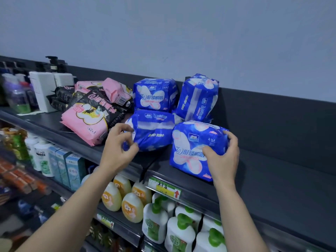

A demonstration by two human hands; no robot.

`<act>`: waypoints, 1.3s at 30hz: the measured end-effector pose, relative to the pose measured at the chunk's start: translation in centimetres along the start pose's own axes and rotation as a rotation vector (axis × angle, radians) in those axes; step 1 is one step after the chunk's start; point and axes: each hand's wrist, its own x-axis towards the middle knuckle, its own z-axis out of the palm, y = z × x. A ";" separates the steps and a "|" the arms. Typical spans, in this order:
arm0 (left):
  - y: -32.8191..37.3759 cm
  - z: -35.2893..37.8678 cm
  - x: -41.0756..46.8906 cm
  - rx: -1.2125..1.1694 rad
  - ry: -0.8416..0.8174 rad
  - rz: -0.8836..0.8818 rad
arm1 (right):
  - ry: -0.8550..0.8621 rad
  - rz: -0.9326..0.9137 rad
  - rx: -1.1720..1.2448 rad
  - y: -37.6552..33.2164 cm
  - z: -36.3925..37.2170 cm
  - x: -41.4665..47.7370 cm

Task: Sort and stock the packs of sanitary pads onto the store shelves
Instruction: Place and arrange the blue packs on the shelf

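Gripping blue pack (196, 148) with right hand (222, 159); left hand (118, 144) seemingly pinching neighbouring pack (152, 130).

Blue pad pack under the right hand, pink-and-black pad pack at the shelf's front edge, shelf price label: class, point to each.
Blue pad pack (189, 151), head view, front face.
Pink-and-black pad pack (87, 117), head view, printed front.
Shelf price label (164, 188), head view, yellow strip.

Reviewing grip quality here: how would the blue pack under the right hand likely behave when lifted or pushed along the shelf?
The blue pack looks soft: its glossy film wrinkles and bulges, so it would probably squash under the right hand rather than stay stiff. That shiny wrap may be slippery. It lies broad and flat on the top shelf, so it would likely slide, not roll.
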 end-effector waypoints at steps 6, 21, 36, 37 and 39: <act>2.3 -0.1 1.6 -0.114 0.056 -0.409 | -0.015 0.010 0.025 -0.4 0.2 -0.6; 2.3 1.3 1.2 0.176 -0.017 -0.625 | -0.023 -0.020 -0.054 0.1 -2.1 -0.2; 2.7 0.1 2.5 -0.266 0.231 -0.696 | -0.035 -0.174 -0.265 0.4 -3.8 -0.7; 3.2 0.1 2.6 -0.286 0.281 -0.660 | -0.006 -0.186 -0.255 0.4 -4.0 -0.9; 4.2 -0.2 2.7 -0.356 0.377 -0.599 | 0.043 -0.204 -0.221 0.2 -4.3 -1.2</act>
